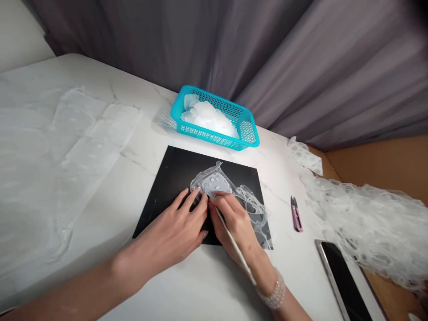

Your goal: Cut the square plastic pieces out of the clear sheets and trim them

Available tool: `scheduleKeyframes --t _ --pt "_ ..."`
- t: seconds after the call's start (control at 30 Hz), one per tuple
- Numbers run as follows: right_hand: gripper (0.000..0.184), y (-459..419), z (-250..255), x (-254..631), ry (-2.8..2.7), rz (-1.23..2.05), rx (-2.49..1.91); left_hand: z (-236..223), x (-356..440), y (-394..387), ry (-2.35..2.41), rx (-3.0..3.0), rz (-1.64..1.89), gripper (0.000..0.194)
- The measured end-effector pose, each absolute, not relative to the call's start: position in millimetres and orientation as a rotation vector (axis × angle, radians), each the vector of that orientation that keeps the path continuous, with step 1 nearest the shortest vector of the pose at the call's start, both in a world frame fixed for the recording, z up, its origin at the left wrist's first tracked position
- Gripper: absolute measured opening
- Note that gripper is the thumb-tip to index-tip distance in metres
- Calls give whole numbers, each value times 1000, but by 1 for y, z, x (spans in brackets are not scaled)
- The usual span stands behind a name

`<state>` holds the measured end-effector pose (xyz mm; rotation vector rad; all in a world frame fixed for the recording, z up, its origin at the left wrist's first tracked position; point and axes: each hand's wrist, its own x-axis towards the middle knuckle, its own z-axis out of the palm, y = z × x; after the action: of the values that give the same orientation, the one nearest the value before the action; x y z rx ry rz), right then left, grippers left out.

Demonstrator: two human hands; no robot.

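A translucent silicone sheet [217,183] with small raised shapes lies on a black mat [174,178] on the white table. My left hand [177,227] rests flat on the mat, fingertips pressing the sheet's left edge. My right hand [234,218] grips a thin white stick tool [234,245] like a pen, its tip hidden under the fingers at the sheet. A ragged strip of punched-out silicone [257,214] trails off to the right under that hand.
A teal basket [247,133] of white pieces stands behind the mat. Pink snips [296,216] lie to the right, a tablet [344,281] at the lower right. Heaped silicone scrap [368,223] covers the right side. Clear sheets [83,133] lie on the left.
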<state>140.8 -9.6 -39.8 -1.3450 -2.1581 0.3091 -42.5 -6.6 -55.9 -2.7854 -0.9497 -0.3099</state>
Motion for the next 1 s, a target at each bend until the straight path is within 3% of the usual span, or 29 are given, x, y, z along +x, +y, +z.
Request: scheduleKeyframes --t 0.23,0.37,0.47,0.57,0.6,0.7,0.8,1.0 --pt "40 -4 -47 143 -2498 66 -1343 -53 -45 -5 -977 -2842 -385 47" --pt "41 -5 -42 134 -2569 52 -1299 -52 -44 -6 -994 -2850 -399 45" --pt "38 3 -34 145 -2201 466 -1336 -51 -42 -6 -1002 -2835 -390 48" --pt "22 18 -18 201 -1375 893 -1456 -49 -41 -5 -999 -2855 -382 49" --pt "15 23 -11 229 -1067 918 -1433 -48 -41 -5 -1000 -2861 -384 49" --pt "12 31 13 318 -870 824 -1409 -47 -42 -5 -1009 -2878 -403 49" --pt "20 23 29 368 -795 705 -1355 -49 -44 -3 -1035 -2902 -463 45" --pt "13 1 19 288 -717 859 -1308 -43 -42 4 -1111 -2949 -924 31"
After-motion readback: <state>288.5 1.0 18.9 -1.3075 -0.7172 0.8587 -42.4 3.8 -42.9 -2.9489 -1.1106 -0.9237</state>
